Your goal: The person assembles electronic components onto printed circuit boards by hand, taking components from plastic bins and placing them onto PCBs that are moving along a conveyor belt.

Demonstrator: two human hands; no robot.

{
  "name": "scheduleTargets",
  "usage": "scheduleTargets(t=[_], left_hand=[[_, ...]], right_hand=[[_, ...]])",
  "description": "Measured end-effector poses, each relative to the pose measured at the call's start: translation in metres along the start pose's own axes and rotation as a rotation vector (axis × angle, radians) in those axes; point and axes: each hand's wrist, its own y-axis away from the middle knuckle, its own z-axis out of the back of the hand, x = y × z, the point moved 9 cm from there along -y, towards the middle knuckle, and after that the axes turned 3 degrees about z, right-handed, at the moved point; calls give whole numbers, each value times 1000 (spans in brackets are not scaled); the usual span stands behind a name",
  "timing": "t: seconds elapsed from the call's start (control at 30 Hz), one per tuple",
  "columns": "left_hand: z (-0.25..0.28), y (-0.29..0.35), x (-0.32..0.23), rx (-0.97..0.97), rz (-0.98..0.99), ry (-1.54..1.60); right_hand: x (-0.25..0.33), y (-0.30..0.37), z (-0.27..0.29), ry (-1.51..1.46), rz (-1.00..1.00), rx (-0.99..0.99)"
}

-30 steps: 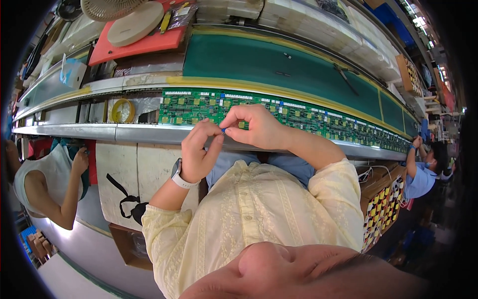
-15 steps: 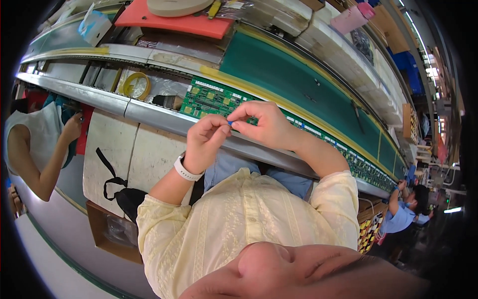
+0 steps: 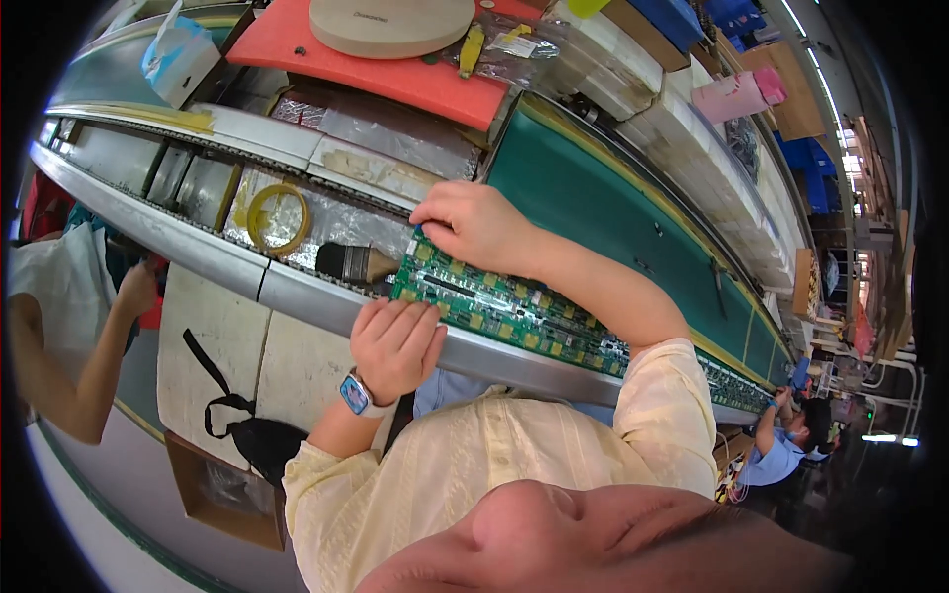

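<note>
A long green circuit board [image 3: 514, 314] lies along the conveyor rails in front of me. My right hand [image 3: 473, 225] reaches over to its far left corner, thumb and index finger pinched on a small blue component [image 3: 416, 231], mostly covered by the fingertips. The component is at the board's far edge; whether it touches the board I cannot tell. My left hand [image 3: 395, 346], with a watch on the wrist, rests its fingers lying side by side over the near metal rail [image 3: 316, 301], at the board's near left corner. Nothing shows in its grasp.
Left of the board lie a brush [image 3: 346, 263] and a yellow tape roll [image 3: 278, 219]. A round beige disc [image 3: 390, 22] sits on a red foam sheet [image 3: 386, 79] beyond. A green strip [image 3: 603, 208] runs along the far side. Co-workers sit left and far right.
My hands have parted. The right has carried the blue component away from me to the board's far left corner; the left has come down onto the near rail. The view has shifted slightly.
</note>
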Motion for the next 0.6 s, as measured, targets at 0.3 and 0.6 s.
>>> scheduleTargets(t=[0.3, 0.6], left_hand=[[1, -2, 3, 46, 33, -2], [-1, -2, 3, 64, 67, 3]], right_hand=[[4, -1, -4, 66, 49, 33], [8, -1, -3, 88, 98, 2]])
